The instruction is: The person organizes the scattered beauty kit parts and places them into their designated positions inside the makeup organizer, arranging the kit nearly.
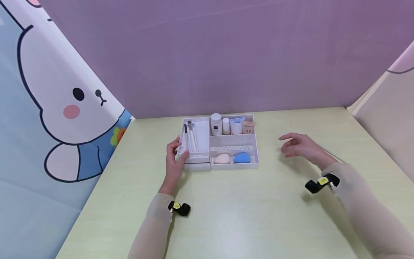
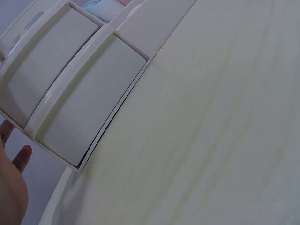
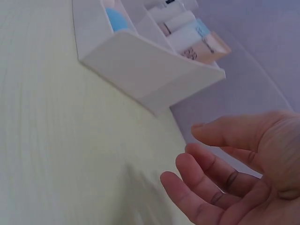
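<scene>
A white cosmetic organizer [image 1: 234,166] stands on the table. My left hand [image 1: 174,160] holds its front left corner, thumb at the top front edge and fingers along the left side. In the left wrist view, part of that hand [image 2: 11,183] shows beside two shut drawers [image 2: 96,96]. Makeup brushes [image 1: 192,136] lie in the top left tray. A white bottle [image 1: 216,125], a smaller bottle [image 1: 226,126], a blue-and-white tube [image 1: 237,126] and a peach BB tube [image 1: 248,127] stand at the back. My right hand [image 1: 300,146] hovers right of the organizer, fingers loosely bent, holding nothing.
A pink makeup sponge [image 1: 222,158] and a blue makeup sponge [image 1: 242,158] lie in the organizer's front compartments. Behind the pale wooden table [image 1: 233,212] hangs a purple cloth [image 1: 226,57]. A cartoon-printed cloth [image 1: 64,108] borders the left side.
</scene>
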A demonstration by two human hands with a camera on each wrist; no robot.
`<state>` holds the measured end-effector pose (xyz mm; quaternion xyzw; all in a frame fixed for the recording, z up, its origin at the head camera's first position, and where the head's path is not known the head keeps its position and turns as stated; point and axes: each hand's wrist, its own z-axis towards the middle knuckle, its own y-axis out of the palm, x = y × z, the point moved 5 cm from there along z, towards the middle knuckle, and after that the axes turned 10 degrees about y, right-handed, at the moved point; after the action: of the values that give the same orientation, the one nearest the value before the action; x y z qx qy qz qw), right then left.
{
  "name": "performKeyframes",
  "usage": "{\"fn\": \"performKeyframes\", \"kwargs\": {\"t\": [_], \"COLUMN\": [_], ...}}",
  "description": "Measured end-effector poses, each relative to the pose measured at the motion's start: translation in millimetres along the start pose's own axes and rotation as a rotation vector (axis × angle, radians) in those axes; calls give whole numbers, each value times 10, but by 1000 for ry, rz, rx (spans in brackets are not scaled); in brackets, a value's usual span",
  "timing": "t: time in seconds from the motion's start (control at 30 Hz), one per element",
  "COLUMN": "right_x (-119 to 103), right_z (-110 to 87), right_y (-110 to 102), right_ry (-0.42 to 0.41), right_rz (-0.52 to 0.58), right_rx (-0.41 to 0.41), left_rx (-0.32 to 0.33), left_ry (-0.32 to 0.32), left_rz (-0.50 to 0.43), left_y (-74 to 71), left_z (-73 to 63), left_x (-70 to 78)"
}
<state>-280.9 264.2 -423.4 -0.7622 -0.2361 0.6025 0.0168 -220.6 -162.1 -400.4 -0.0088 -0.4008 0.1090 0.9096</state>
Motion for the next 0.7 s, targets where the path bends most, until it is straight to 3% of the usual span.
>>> {"fn": "performKeyframes", "kwargs": {"t": [0.3, 0.7], "right_x": [237, 490], "right_z": [-5, -77], "right_y": [-319, -781], "right_ry": [34, -42], "right_rz": [-31, -13], "right_rx": [32, 128], "left_rx": [-8, -15], "left_ry": [1, -28], "left_rz": [2, 4], "left_y": [-12, -6], "left_z": [0, 1], "left_x": [-20, -19]}}
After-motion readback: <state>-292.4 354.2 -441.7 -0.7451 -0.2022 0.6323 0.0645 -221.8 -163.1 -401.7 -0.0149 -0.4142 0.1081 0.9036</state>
